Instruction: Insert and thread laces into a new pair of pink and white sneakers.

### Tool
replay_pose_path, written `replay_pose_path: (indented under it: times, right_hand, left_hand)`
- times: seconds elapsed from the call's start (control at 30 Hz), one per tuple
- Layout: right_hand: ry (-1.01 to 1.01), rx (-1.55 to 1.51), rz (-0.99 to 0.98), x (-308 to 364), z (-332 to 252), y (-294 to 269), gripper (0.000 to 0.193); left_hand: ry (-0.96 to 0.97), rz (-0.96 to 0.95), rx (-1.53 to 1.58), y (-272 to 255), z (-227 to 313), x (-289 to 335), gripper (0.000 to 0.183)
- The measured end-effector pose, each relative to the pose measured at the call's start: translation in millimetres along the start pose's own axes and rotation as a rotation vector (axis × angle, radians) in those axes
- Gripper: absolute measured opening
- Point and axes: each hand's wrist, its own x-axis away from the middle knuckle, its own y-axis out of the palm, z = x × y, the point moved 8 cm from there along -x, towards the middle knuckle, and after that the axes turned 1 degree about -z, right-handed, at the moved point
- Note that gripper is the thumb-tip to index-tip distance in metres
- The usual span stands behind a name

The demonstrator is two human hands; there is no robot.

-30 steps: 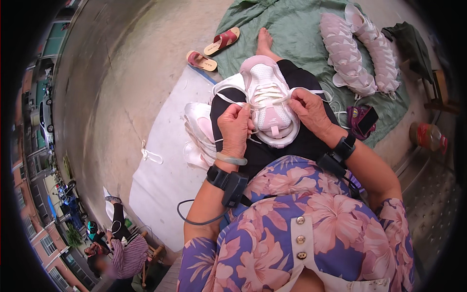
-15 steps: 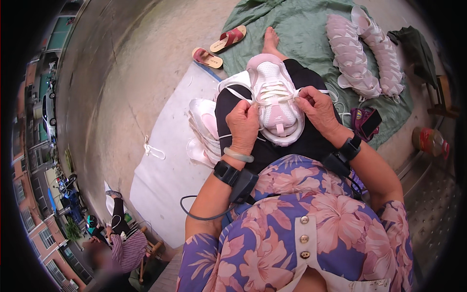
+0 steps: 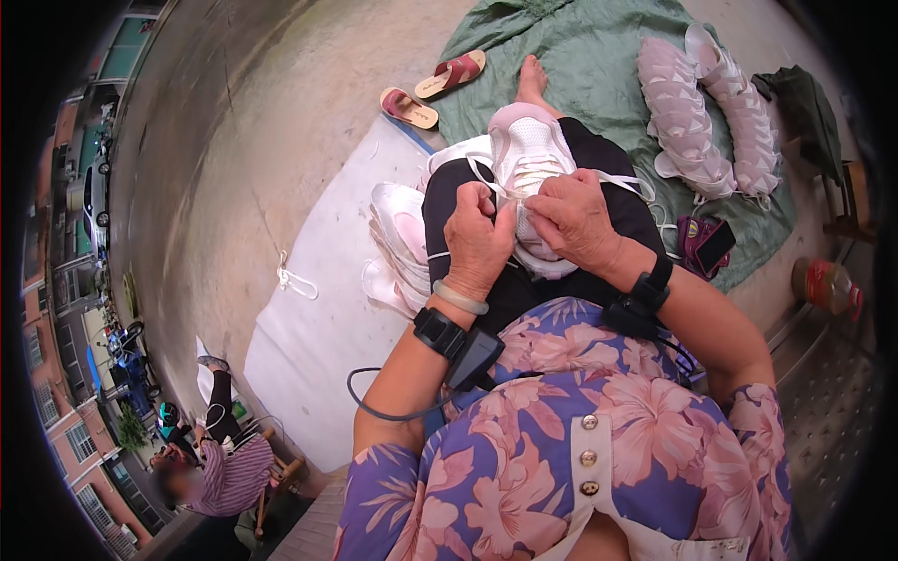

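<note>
On my lap lies a white and pink sneaker [image 3: 529,140], its toe pointing away from me. White shoelace [image 3: 535,171] crosses its front, and loose ends hang out at both sides. My left hand [image 3: 479,232] pinches the lace at the left edge of the eyelets, thumb and fingers closed. Over the shoe's tongue, my right hand [image 3: 572,222] is closed on the lace too, its fingertips close to the left hand's. The two hands hide the sneaker's tongue and part of its collar.
Stacked white-pink shoe uppers [image 3: 398,238] lie left of my knee on a white sheet [image 3: 309,365]. Two rows of nested uppers [image 3: 687,122] rest on the green cloth [image 3: 599,56]. Red sandals [image 3: 451,75], a phone [image 3: 716,245] and a plastic bottle [image 3: 828,285] are around. Another person [image 3: 229,472] sits lower left.
My right hand has moved left across the shoe toward my left hand, bringing lace with it. Earlier the hands were apart on either side of the tongue.
</note>
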Motion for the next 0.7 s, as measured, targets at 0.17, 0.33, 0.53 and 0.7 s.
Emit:
replay_pose_path:
  times: [0.17,0.33,0.53,0.7]
  right_hand:
    - [0.041,0.071,-0.043,-2,5,18,0.009]
    - [0.089,0.087,-0.044,-2,8,23,0.01]
    - [0.05,0.159,-0.04,-9,5,26,0.012]
    - [0.018,0.262,-0.124,-16,-1,29,0.003]
  left_hand:
    - [0.41,-0.022,-0.284,3,28,13,0.045]
    - [0.346,-0.026,-0.242,4,23,16,0.036]
    - [0.319,-0.04,-0.141,5,14,11,0.027]
    - [0.224,-0.029,-0.053,8,8,9,0.03]
